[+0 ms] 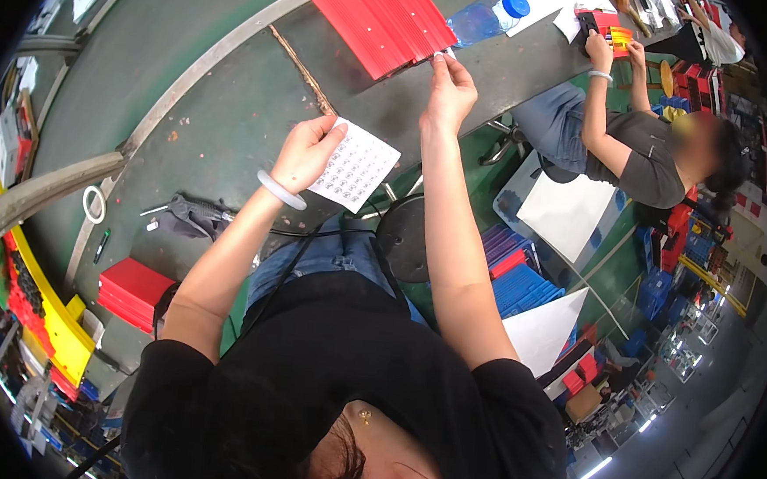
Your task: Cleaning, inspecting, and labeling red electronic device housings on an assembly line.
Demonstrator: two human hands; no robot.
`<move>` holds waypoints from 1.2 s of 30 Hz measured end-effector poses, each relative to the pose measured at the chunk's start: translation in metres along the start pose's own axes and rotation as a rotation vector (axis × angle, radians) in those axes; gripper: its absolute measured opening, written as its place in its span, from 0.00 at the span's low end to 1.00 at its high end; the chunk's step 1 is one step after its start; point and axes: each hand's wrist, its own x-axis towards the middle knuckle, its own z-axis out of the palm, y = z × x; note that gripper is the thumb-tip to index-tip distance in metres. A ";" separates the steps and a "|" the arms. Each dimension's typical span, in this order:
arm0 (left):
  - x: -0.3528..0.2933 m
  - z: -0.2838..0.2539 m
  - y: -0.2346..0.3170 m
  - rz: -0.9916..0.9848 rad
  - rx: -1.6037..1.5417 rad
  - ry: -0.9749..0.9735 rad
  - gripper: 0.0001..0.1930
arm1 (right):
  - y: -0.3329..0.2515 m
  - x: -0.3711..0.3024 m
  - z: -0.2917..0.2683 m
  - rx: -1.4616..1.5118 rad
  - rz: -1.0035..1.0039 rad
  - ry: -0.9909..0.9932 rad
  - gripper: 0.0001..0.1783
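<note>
My left hand pinches a white sheet of small round stickers by its upper left corner, over the table's near edge. Farther out, my right hand has thumb and fingers together at the near right corner of a row of red flat panels. A speck of white shows at those fingertips, too small to name. The red panels stand packed side by side on the table, their narrow edges facing up.
A blue-capped water bottle lies right of the red panels. Left on the green table are a dark hand tool, a marker, a white ring and a red stack. A co-worker sits at right, holding red and yellow items.
</note>
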 end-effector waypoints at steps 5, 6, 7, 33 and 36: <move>0.000 0.003 -0.004 -0.009 -0.038 0.030 0.14 | -0.008 -0.007 0.004 -0.027 -0.013 0.005 0.10; 0.000 0.003 -0.004 -0.005 -0.051 0.037 0.14 | -0.010 -0.009 0.005 -0.027 -0.011 0.006 0.10; 0.000 0.003 -0.005 -0.007 -0.051 0.037 0.14 | -0.012 -0.012 0.007 -0.038 -0.011 0.035 0.10; 0.000 -0.008 -0.015 -0.012 -0.108 0.029 0.14 | -0.002 -0.013 0.019 -0.056 -0.043 0.232 0.10; -0.001 -0.010 -0.017 -0.001 -0.076 0.035 0.13 | 0.000 -0.010 0.020 -0.063 -0.003 0.260 0.10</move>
